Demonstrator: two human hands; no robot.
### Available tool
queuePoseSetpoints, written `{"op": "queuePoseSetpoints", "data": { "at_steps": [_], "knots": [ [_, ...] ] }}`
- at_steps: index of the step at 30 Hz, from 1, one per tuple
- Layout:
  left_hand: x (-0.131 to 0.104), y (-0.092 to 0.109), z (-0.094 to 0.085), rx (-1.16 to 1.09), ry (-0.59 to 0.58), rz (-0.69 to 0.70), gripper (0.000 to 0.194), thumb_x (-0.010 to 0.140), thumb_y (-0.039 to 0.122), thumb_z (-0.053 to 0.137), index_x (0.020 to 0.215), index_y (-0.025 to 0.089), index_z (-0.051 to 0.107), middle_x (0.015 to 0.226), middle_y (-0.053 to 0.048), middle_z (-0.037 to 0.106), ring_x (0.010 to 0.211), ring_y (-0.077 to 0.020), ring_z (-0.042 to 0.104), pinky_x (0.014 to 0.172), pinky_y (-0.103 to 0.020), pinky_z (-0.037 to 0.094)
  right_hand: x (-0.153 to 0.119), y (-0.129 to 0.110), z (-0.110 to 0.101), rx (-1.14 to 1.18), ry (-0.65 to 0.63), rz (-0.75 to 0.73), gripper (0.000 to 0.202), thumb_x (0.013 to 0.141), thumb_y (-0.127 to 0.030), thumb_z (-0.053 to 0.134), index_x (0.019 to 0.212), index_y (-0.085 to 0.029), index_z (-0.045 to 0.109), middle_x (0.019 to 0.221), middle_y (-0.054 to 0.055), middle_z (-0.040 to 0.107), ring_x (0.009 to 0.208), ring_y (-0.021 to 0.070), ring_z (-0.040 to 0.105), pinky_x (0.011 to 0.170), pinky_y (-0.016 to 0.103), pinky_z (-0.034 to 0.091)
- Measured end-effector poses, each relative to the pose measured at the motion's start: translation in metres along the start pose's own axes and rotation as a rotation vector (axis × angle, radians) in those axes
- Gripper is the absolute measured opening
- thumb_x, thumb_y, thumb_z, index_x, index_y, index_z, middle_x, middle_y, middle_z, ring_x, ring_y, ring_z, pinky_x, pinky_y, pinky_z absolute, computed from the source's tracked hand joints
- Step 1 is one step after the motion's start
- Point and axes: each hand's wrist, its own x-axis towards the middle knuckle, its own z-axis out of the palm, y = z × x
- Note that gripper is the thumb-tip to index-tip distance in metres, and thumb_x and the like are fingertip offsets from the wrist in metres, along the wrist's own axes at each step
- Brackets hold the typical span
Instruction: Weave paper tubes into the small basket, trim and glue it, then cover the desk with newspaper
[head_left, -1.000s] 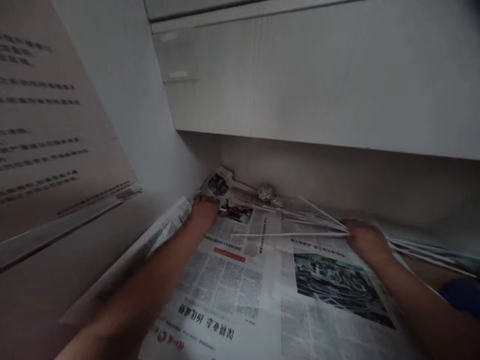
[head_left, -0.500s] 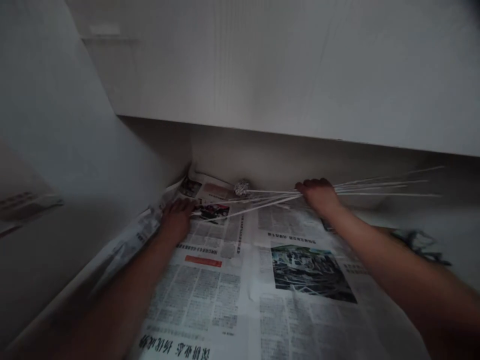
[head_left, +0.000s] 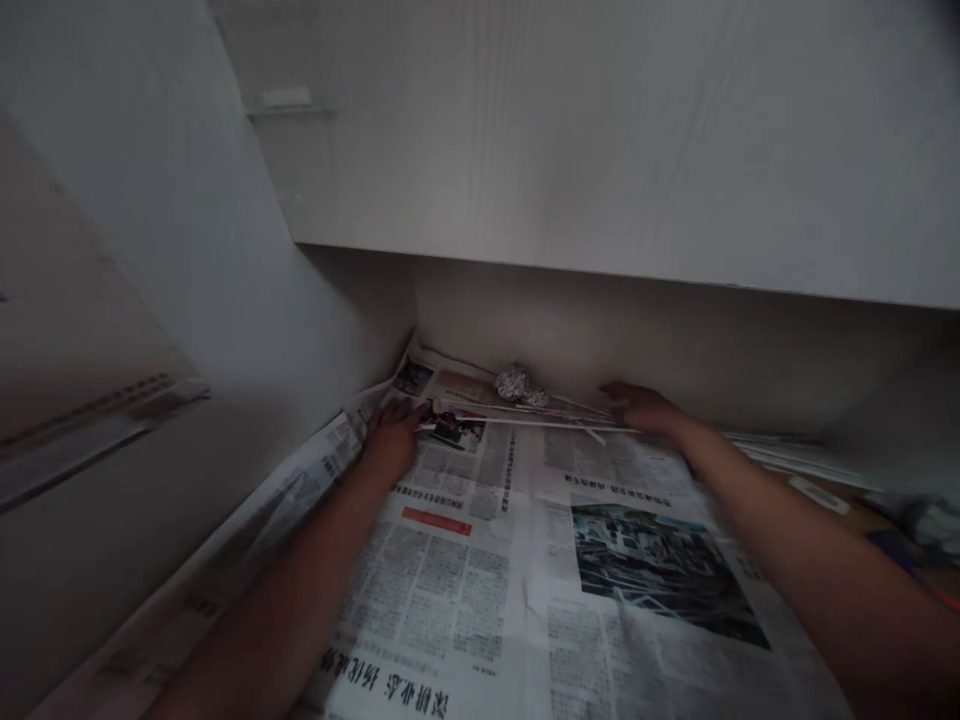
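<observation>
A bundle of thin white sticks (head_left: pixel 540 421) lies low across the back of the spread newspaper (head_left: pixel 457 590). My left hand (head_left: pixel 394 435) rests at the sticks' left ends, fingers stretched forward and touching the paper. Over the sticks farther right is my right hand (head_left: pixel 645 405), its fingers apart and reaching toward the back wall; the underside of this hand is hidden. Between the hands, against the back, sit two crumpled paper balls, a larger ball (head_left: pixel 513 382) and a smaller ball (head_left: pixel 535 397).
A white panel (head_left: pixel 600 150) overhangs the back of the surface, leaving a low recess beneath it. At left rises a pale side wall (head_left: pixel 202 260). Past my right forearm lie a brown board (head_left: pixel 795 485) and a dark bundle (head_left: pixel 930 525).
The sticks, raised and fanned out from my right hand before, now lie down along the back. My right hand has loosened its fingers. The view has shifted, and a second paper ball shows.
</observation>
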Motion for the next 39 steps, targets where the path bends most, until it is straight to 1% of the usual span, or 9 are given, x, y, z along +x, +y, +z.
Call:
{"op": "queuePoseSetpoints", "data": {
  "at_steps": [3,7,10,13,20,24,28,32,39],
  "knots": [
    [0.0,0.0,-0.001,-0.011,0.005,-0.005,0.062,0.083,0.006,0.042,0.142,0.026,0.047,0.147,-0.01,0.047,0.138,-0.0295,0.038,0.113,-0.05,0.025,0.024,-0.049,0.003,0.085,-0.016,-0.074,0.044,0.088,-0.027,0.046,0.13,-0.024,0.06,0.126,0.005,0.066,0.11,0.0194,0.064,0.092,0.028,0.047],
    [0.002,0.0,-0.002,-0.03,-0.004,0.022,0.062,0.083,0.006,0.041,0.142,0.025,0.047,0.147,-0.011,0.047,0.138,-0.0303,0.038,0.114,-0.052,0.023,0.051,-0.106,0.022,0.131,-0.041,-0.098,0.041,0.082,-0.043,0.058,0.117,-0.022,0.067,0.118,0.01,0.069,0.11,0.028,0.063,0.09,0.035,0.047],
    [0.004,-0.001,0.0,-0.046,-0.024,0.061,0.062,0.084,0.007,0.042,0.143,0.023,0.046,0.149,-0.011,0.044,0.139,-0.0296,0.038,0.114,-0.049,0.025,0.061,-0.132,0.039,0.168,0.004,-0.056,0.054,0.072,-0.05,0.069,0.116,-0.02,0.067,0.115,0.016,0.069,0.107,0.0365,0.063,0.089,0.047,0.046],
    [0.006,-0.002,0.002,-0.063,-0.043,0.09,0.064,0.083,0.007,0.044,0.144,0.025,0.044,0.152,-0.011,0.041,0.14,-0.0294,0.036,0.113,-0.049,0.026,0.068,-0.149,0.044,0.248,0.128,-0.077,0.051,0.076,-0.047,0.065,0.12,-0.021,0.063,0.117,0.015,0.068,0.108,0.0347,0.062,0.09,0.048,0.045],
    [0.006,-0.003,0.003,-0.103,-0.041,0.108,0.063,0.083,0.007,0.046,0.143,0.026,0.044,0.152,-0.011,0.041,0.141,-0.0303,0.034,0.113,-0.051,0.026,0.082,-0.185,-0.003,0.465,0.573,-0.248,0.05,0.094,-0.037,0.036,0.139,-0.016,0.036,0.126,0.015,0.059,0.111,0.0235,0.056,0.092,0.038,0.046],
    [0.006,-0.001,-0.002,-0.126,-0.023,0.109,0.061,0.082,0.007,0.049,0.14,0.026,0.049,0.148,-0.011,0.046,0.139,-0.0303,0.038,0.113,-0.051,0.028,0.082,-0.193,-0.044,0.406,0.819,-0.389,0.051,0.092,-0.035,0.041,0.138,-0.014,0.038,0.129,0.017,0.055,0.115,0.0257,0.052,0.094,0.039,0.043],
    [0.01,-0.003,-0.019,-0.167,0.103,0.019,0.059,0.086,0.004,0.043,0.142,0.021,0.046,0.157,-0.012,0.03,0.139,-0.0293,0.037,0.112,-0.046,0.034,0.079,-0.185,-0.059,-0.089,0.579,-0.48,0.04,0.089,-0.025,0.048,0.128,-0.019,0.054,0.13,0.014,0.055,0.119,0.0316,0.046,0.098,0.046,0.035],
    [0.012,-0.009,-0.036,-0.282,0.289,-0.13,0.066,0.087,0.004,0.04,0.151,0.017,0.028,0.163,-0.013,0.004,0.141,-0.0308,0.034,0.111,-0.042,0.038,0.076,-0.167,-0.042,-0.328,0.401,-0.431,0.03,0.09,-0.014,0.044,0.106,-0.016,0.069,0.111,0.017,0.063,0.113,0.0327,0.047,0.1,0.053,0.027],
    [0.013,-0.007,-0.034,-0.353,0.268,-0.206,0.062,0.088,0.007,0.039,0.15,0.014,0.029,0.152,-0.022,0.028,0.124,-0.0316,0.054,0.102,-0.044,0.047,0.077,-0.16,0.002,-0.349,0.207,-0.481,0.02,0.079,-0.011,0.056,0.08,-0.018,0.074,0.102,0.013,0.068,0.114,0.0293,0.05,0.108,0.049,0.022]
  ]
}}
